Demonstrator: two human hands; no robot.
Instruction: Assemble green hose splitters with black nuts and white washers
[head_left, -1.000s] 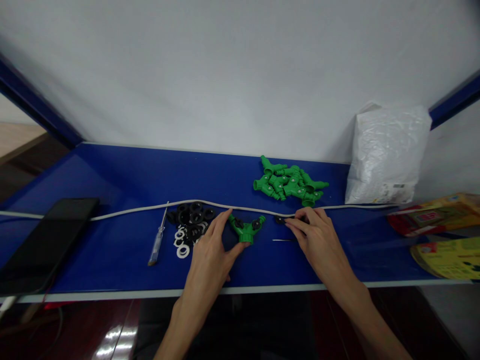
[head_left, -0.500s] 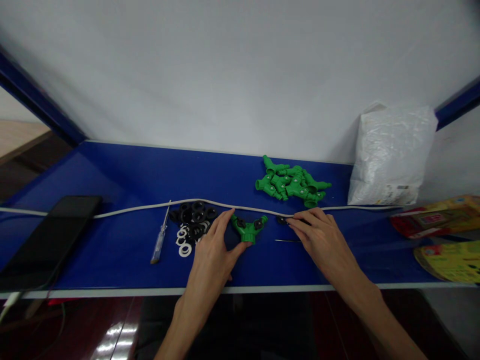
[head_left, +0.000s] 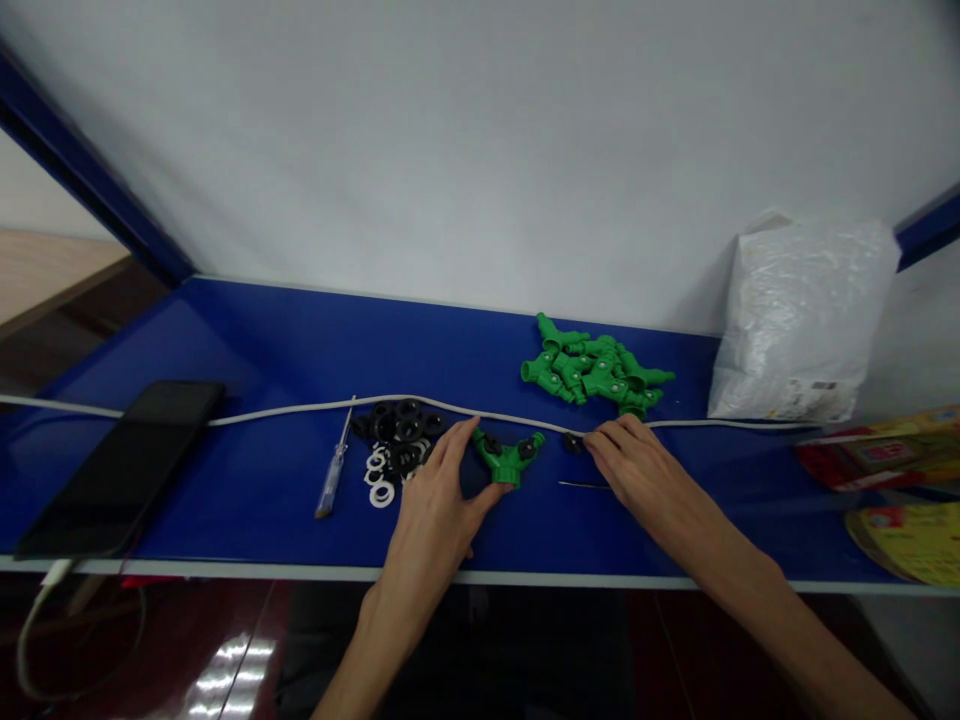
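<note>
My left hand (head_left: 442,490) grips a green Y-shaped hose connector (head_left: 508,465) between thumb and fingers, its two arms pointing away from me. Black valve levers sit on both arms. My right hand (head_left: 626,460) is bent over the table, its fingertips pinched at a small black part (head_left: 571,442) beside the white cable (head_left: 517,418). The fingers hide some of that part. A thin metal shaft (head_left: 581,485) lies under the right hand, its other end hidden. Close to my left hand are a heap of black rings (head_left: 408,428) and some white washers (head_left: 382,494).
More green connectors (head_left: 592,370) are piled behind my right hand. A clear-handled screwdriver (head_left: 331,480) and a black phone (head_left: 127,460) lie to the left. A white plastic-wrapped package (head_left: 802,320) stands at the right, near colourful packets (head_left: 907,540). The white cable crosses the blue table (head_left: 270,340).
The whole view has shifted slightly, so things appear a little farther right. My right fingers have curled in more at the black part. The left hand keeps its grip on the green connector.
</note>
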